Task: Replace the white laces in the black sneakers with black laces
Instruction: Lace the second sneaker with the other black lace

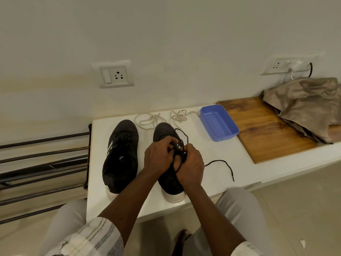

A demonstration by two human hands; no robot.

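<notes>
Both hands work over the right sneaker (164,133), which lies toe away on the bench (212,150). Left hand (157,157) and right hand (191,164) each pinch the black lace (219,160); its loose end trails right, nearer the right hand. White laces (149,120) lie behind.

black sneakers (120,156), white laces (150,121), blue tray (218,122).
</notes>
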